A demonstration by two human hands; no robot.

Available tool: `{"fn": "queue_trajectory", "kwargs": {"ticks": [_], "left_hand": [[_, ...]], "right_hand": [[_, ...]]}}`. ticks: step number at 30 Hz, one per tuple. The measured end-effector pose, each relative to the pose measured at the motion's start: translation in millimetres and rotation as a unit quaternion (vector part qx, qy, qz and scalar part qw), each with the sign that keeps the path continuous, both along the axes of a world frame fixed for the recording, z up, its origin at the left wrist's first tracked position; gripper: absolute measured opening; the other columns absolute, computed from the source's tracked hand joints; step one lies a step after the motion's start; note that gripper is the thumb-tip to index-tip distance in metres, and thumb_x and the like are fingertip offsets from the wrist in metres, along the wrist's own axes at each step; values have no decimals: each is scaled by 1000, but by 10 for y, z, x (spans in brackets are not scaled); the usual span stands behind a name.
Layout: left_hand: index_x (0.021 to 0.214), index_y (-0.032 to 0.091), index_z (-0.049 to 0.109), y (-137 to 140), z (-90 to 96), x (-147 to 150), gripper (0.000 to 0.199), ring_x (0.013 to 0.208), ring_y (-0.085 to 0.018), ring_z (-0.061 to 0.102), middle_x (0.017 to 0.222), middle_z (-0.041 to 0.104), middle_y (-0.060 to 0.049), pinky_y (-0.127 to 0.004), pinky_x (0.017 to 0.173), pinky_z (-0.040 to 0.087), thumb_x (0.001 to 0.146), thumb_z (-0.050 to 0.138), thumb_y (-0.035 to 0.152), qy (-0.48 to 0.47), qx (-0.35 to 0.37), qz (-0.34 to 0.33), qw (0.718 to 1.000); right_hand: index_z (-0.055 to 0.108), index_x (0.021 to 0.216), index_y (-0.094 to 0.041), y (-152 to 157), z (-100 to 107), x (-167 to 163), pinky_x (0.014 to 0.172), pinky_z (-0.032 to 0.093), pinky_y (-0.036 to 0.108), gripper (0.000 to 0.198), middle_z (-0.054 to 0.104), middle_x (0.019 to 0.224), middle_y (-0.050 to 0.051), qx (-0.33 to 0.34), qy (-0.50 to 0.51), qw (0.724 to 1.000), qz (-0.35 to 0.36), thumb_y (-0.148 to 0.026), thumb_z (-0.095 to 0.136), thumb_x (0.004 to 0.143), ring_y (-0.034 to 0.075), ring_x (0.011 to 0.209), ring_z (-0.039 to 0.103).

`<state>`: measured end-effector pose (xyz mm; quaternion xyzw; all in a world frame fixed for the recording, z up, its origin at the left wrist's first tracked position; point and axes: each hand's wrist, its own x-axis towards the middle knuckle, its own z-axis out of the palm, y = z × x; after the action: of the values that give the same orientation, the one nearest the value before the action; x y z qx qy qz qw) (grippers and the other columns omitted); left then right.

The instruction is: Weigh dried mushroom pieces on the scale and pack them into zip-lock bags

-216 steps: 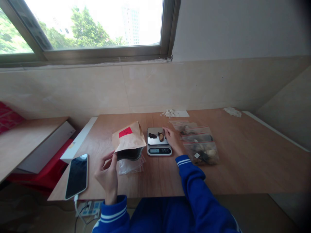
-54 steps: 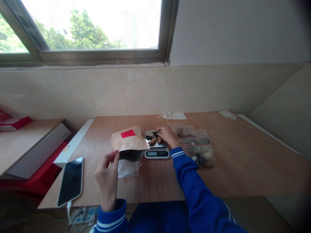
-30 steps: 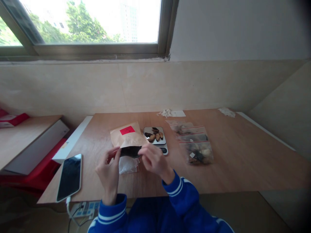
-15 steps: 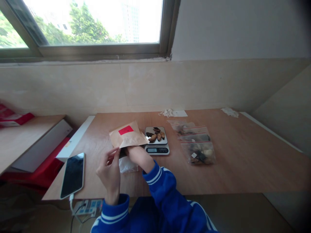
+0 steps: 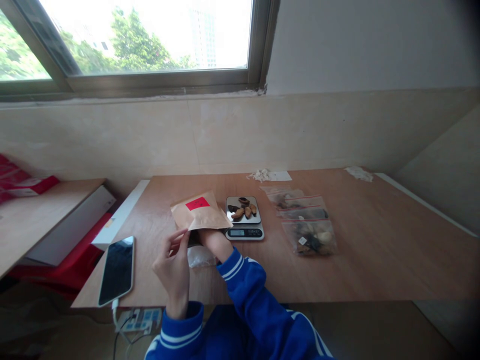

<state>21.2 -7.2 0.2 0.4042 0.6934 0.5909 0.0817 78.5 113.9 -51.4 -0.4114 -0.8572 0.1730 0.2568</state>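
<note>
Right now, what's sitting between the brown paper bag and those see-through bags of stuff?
In the head view, the small scale stands between the paper bag and the clear bags, with brown and dark pieces on its tray.

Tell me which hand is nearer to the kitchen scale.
Right. The right hand is reached into the mouth of the brown paper bag, just left of the kitchen scale. The left hand holds the bag's opening, farther left and nearer the person.

Wooden table (image 5: 375, 260) with scale (image 5: 244, 231), phone (image 5: 117, 270), zip bags (image 5: 309, 227), paper scraps (image 5: 268, 175).
</note>
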Motion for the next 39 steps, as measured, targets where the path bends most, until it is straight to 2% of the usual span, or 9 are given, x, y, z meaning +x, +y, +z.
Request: {"fn": "queue_trajectory", "kwargs": {"ticks": [5, 11, 14, 21, 25, 28, 32, 36, 39], "left_hand": [[92, 21, 73, -7, 52, -26, 31, 71, -20, 67, 78, 73, -4, -30, 65, 49, 79, 65, 47, 18, 3, 21, 1000], [90, 21, 73, -17, 68, -9, 28, 69, -19, 67, 77, 73, -3, -30, 66, 50, 78, 66, 46, 8, 8, 8, 1000], [89, 21, 73, -16, 58, 10, 28, 69, -19, 67, 77, 73, -3, -30, 67, 51, 77, 67, 45, 3, 9, -1, 1000], [88, 21, 73, -11, 20, 8, 29, 68, -19, 67, 77, 73, -3, -30, 66, 51, 77, 68, 47, -4, 5, -8, 1000], [88, 21, 73, -2, -2, 8, 28, 69, -19, 68, 79, 74, -4, -30, 66, 51, 77, 68, 46, -1, 10, -19, 1000], [89, 21, 73, 3, -6, 20, 28, 70, -19, 68, 79, 74, -3, -30, 66, 51, 77, 68, 45, 0, 13, -23, 1000], [88, 21, 73, 6, -3, 26, 26, 70, -19, 68, 77, 74, -3, -29, 65, 50, 78, 67, 44, 11, 7, -25, 1000], [88, 21, 73, 15, -4, 22, 25, 70, -18, 68, 78, 74, -2, -28, 65, 50, 78, 68, 43, 13, 9, -19, 1000], [88, 21, 73, 22, -10, 29, 24, 70, -18, 68, 78, 74, -2, -28, 66, 50, 78, 68, 42, 12, 15, -17, 1000]], "right_hand": [[50, 137, -12, -308, 237, 227, 113, 38, 38, 46, 50, 144, 15, -29, 5, 999, 30, -16, 55, 91, 29, 132, 49], [47, 139, -6, -541, 465, 376, 105, 46, 41, 46, 54, 138, 21, -64, 3, 998, 12, -19, 49, 95, 33, 122, 57], [48, 139, -4, -556, 484, 409, 107, 43, 42, 45, 53, 139, 23, -79, 0, 997, 5, -18, 47, 95, 33, 124, 56], [52, 136, -10, -515, 418, 466, 107, 44, 34, 44, 59, 135, 15, -122, 36, 992, 9, -18, 56, 92, 26, 123, 57], [50, 137, -13, -500, 357, 446, 113, 38, 33, 52, 55, 139, 14, -122, 122, 985, -17, -15, 62, 87, 27, 131, 49], [53, 135, -16, -510, 303, 399, 115, 35, 40, 56, 55, 139, 15, -106, 213, 968, -80, -15, 67, 81, 31, 133, 46], [62, 126, -23, -559, 262, 349, 111, 41, 42, 52, 62, 130, 12, -99, 327, 930, -133, -20, 72, 76, 32, 128, 52], [66, 115, -16, -624, 231, 356, 102, 47, 44, 48, 68, 120, 14, -154, 377, 894, -187, -30, 77, 70, 34, 117, 60], [67, 106, -14, -656, 191, 371, 93, 52, 45, 37, 71, 110, 15, -176, 392, 881, -199, -35, 71, 75, 34, 107, 65]]}}
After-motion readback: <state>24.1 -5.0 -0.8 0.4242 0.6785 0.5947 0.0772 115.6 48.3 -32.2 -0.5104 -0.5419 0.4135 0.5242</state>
